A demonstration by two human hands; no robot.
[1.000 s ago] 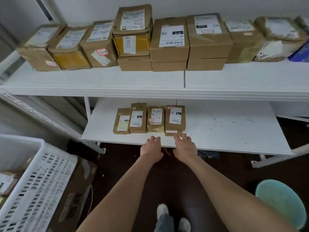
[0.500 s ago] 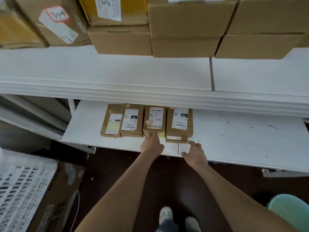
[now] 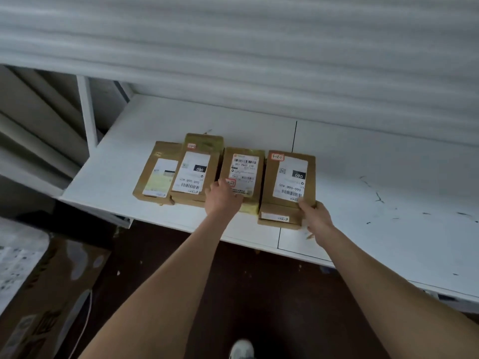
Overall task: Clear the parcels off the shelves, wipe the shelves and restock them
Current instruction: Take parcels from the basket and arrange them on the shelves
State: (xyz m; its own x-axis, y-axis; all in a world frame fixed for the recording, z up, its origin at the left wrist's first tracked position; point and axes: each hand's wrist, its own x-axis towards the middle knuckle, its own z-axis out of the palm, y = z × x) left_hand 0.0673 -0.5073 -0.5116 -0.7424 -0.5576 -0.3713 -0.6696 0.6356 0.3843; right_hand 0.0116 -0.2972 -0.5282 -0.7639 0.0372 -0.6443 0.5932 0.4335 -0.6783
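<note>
Several small brown parcels with white labels lie in a row near the front of the white lower shelf [image 3: 363, 203]. My left hand [image 3: 224, 199] grips the near end of the third parcel [image 3: 245, 169], thumb on its label. My right hand [image 3: 315, 216] holds the near right corner of the rightmost parcel [image 3: 291, 177], which lies on top of a flatter parcel [image 3: 278, 217]. Two more parcels, the leftmost one [image 3: 155, 174] and its neighbour [image 3: 194, 169], lie untouched at the left.
The upper shelf's front edge [image 3: 233, 47] fills the top of the view, blurred. A brown carton [image 3: 49, 294] stands on the dark floor at lower left, beside a white basket [image 3: 15, 257]. A shelf upright [image 3: 88, 112] rises at the left. My shoe [image 3: 241, 349] shows below.
The view has dropped and moved closer to the lower shelf. Both hands went from the shelf's front edge onto the parcels, left on the third, right on the rightmost.
</note>
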